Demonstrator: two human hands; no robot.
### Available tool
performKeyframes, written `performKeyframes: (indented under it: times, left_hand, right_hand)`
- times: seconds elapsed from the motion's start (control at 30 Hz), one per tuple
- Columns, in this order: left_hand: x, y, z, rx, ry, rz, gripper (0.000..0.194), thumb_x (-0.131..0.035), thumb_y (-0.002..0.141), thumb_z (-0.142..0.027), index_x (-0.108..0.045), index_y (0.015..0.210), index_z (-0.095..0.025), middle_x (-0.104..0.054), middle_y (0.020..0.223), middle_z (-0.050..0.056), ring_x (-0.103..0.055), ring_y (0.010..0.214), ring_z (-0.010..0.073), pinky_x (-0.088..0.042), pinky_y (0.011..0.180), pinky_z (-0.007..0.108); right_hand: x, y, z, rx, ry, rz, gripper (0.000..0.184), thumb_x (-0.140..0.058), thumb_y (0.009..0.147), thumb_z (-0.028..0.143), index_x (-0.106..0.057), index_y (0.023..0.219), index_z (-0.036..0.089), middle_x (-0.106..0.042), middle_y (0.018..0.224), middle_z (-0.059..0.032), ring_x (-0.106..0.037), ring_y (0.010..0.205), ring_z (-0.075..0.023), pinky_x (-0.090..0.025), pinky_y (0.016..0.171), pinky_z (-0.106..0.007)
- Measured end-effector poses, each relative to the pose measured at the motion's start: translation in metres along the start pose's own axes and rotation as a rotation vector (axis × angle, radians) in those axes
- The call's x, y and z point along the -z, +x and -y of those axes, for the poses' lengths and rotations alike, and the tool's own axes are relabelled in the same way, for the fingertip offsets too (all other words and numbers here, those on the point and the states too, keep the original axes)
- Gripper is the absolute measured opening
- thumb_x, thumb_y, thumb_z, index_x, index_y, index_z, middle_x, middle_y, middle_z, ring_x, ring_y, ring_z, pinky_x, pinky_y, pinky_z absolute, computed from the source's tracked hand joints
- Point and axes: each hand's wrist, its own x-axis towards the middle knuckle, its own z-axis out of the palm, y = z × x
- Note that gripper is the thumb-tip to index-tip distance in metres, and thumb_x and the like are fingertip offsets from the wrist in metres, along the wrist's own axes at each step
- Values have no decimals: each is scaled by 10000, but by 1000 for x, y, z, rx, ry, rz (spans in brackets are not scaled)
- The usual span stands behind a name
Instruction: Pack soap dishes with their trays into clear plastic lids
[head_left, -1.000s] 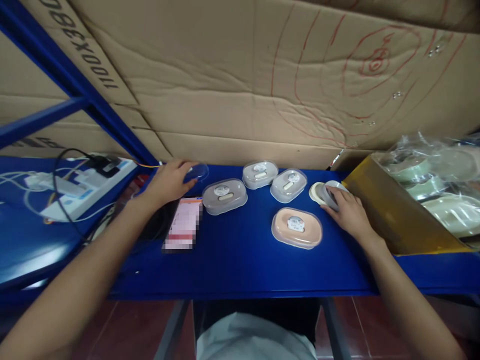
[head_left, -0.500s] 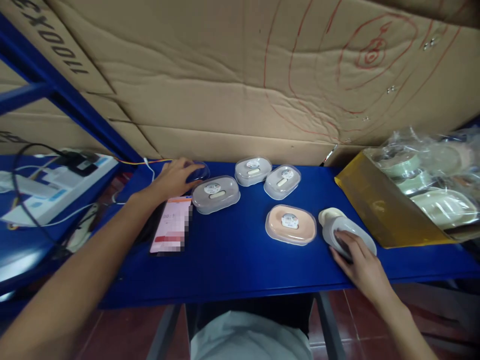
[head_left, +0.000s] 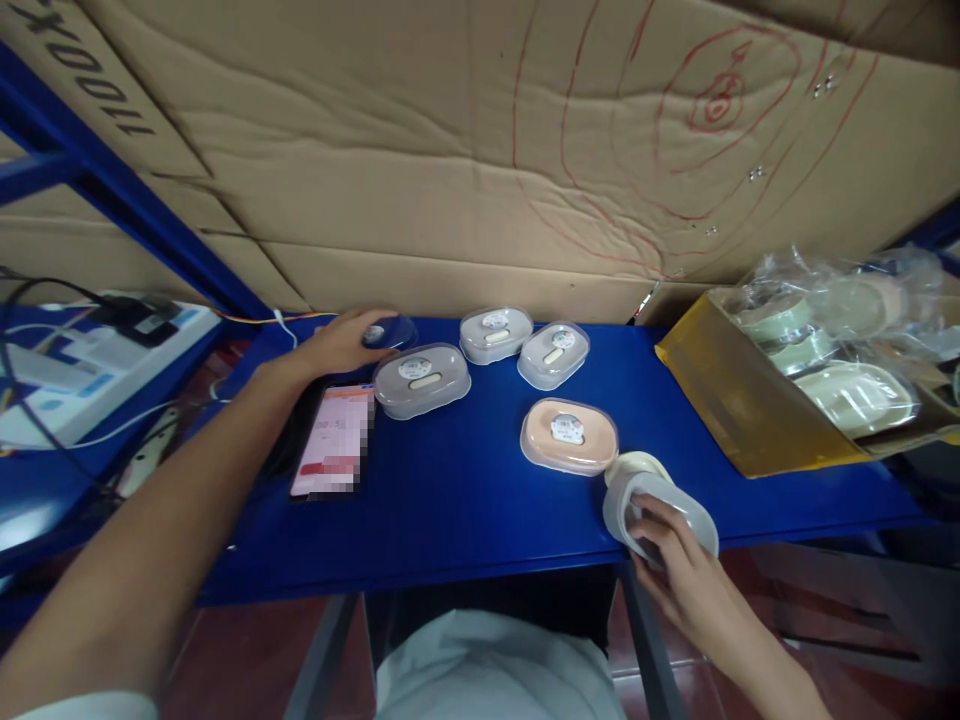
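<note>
My left hand reaches to the back left, its fingers and thumb round the near end of a clear plastic cover. A round label shows by the fingertips. Close by is a grey oval box under a clear cover, with a label on top. My right hand grips a light grey oval container at the table's front edge, fingers inside its opening. Just behind it is a cream rounded piece, partly hidden. A peach oval box with a clear cover lies to its left.
Two more covered grey boxes stand at the back of the blue table. A phone lies below my left hand. On the right is a yellow-sided carton of bagged pieces. A power strip and cables lie left.
My right hand has moved the grey container left and toward the front edge, tilting it. The cream piece has shifted left with it. My left hand stays at the clear cover.
</note>
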Motion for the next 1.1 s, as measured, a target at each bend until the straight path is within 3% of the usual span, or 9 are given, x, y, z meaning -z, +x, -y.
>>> performKeyframes:
  times: [0.13, 0.3, 0.43, 0.57, 0.73, 0.9, 1.1]
  left_hand:
    - [12, -6, -10, 2, -45, -76, 661, -614, 1063, -480, -436, 1589, -122, -571, 1582, 125, -563, 1392, 290, -454, 1162, 437]
    - [45, -47, -59, -92, -35, -331, 703, -679, 1006, -534, -444, 1607, -257, -512, 1641, 81, -473, 1507, 344, -366, 1258, 556]
    - [51, -89, -117, -280, -23, -270, 712, -679, 988, -592, -454, 1610, -328, -500, 1660, 82, -505, 1497, 349, -383, 1253, 557]
    - [41, -107, -151, -366, -85, -123, 681, -668, 999, -602, -480, 1603, -349, -510, 1663, 74, -515, 1498, 364, -411, 1234, 566]
    - [23, -102, -149, -395, -293, -118, 779, -691, 969, -688, -479, 1619, -316, -523, 1652, 90, -504, 1521, 337, -395, 1282, 523]
    - [3, -95, -144, -351, -328, -65, 814, -713, 963, -684, -455, 1643, -320, -502, 1672, 104, -484, 1544, 333, -389, 1292, 542]
    - [-1, -82, -145, -414, -350, -162, 774, -714, 989, -617, -456, 1646, -300, -503, 1674, 110, -482, 1545, 329, -372, 1301, 539]
  right_hand:
    - [-1, -3, 10, 6, -27, 77, 373, -455, 1008, 113, -542, 1335, 269, -596, 1507, -187, -800, 1113, -307, -717, 779, -413]
    - [7, -17, 23, 46, -46, 130, 446, -433, 966, 75, -577, 1347, 256, -619, 1518, -185, -805, 1113, -287, -718, 780, -378]
    - [12, -4, 42, 189, 6, 195, 519, -445, 892, 15, -643, 1307, 256, -652, 1513, -135, -747, 1253, -271, -706, 886, -356]
    - [2, 50, 57, 378, 106, 193, 534, -488, 890, -24, -669, 1330, 219, -647, 1542, -106, -677, 1361, -269, -625, 1118, -449]
    - [-11, 105, 49, 471, 258, 110, 486, -561, 1043, 91, -584, 1504, 240, -636, 1573, -69, -582, 1476, -221, -546, 1216, -444]
    - [-12, 113, 43, 417, 257, -49, 537, -579, 1083, 162, -495, 1607, 247, -686, 1514, -71, -641, 1413, -216, -582, 1149, -445]
    - [-19, 114, 91, 310, 48, -167, 503, -569, 1055, 76, -561, 1553, 147, -720, 1463, -97, -691, 1288, -254, -576, 1004, -448]
